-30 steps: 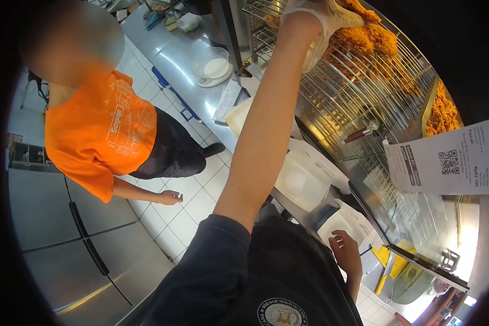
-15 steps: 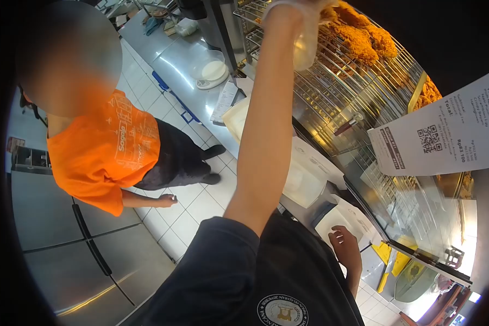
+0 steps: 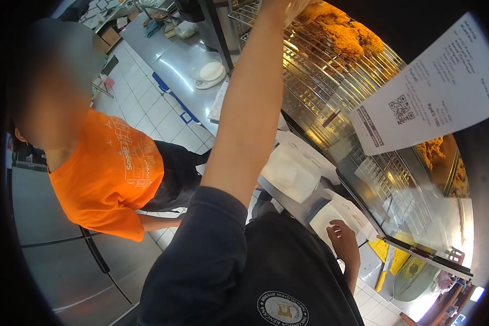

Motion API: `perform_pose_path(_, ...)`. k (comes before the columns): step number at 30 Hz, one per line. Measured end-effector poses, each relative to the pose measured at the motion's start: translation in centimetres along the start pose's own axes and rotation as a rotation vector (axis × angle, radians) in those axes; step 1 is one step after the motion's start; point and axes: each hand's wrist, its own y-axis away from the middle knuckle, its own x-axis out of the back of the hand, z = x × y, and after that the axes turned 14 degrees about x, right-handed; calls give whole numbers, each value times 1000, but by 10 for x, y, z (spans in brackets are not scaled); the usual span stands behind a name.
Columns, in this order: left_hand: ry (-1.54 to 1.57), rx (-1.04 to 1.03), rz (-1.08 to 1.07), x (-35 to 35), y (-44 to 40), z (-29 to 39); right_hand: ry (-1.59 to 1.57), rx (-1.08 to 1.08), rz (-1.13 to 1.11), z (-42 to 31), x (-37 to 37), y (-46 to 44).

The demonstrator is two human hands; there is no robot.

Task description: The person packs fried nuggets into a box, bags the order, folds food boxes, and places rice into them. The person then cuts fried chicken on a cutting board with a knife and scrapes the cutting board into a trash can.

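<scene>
While the fried chicken (image 3: 345, 41) lies on the wire rack (image 3: 312, 68) in the head view, its heap running lengthwise from upper left to lower right, the gloved left hand (image 3: 294, 10) is just left of it, too cropped to tell its grip. Well apart below, the right hand (image 3: 342, 240), fingers loosely curled, is near an open box (image 3: 323, 218). Steel counter (image 3: 171, 51), pale floor tiles (image 3: 138, 98) and an orange-shirted person (image 3: 111, 174) occupy the left.
</scene>
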Motion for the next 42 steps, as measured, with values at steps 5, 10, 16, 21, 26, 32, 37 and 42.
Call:
perform_pose_path(5, 6, 10, 0, -1, 1, 3, -6, -40, 0, 10, -2, 7)
perform_pose_path(10, 40, 29, -2, -2, -2, 10, 19, -29, -28, 5, 2, 4)
perform_pose_path(16, 103, 39, 6, -2, 4, 7, 50, -25, -21, 12, 6, 2)
perform_pose_path(21, 241, 82, 22, -9, 7, -1, 61, -37, -53, 8, 7, 1)
perform_pose_path(26, 535, 151, 36, -20, 32, -15, 67, -30, -53, 12, 5, -3)
perform_pose_path(32, 792, 222, 63, -37, 26, 22, 48, 8, -97, 18, 0, -9)
perform_pose_path(37, 866, 229, 93, -32, 18, 47, 62, 24, -75, 18, 1, -9)
perform_pose_path(42, 895, 233, 110, -25, 11, 61, 32, 8, -68, 24, -1, -2)
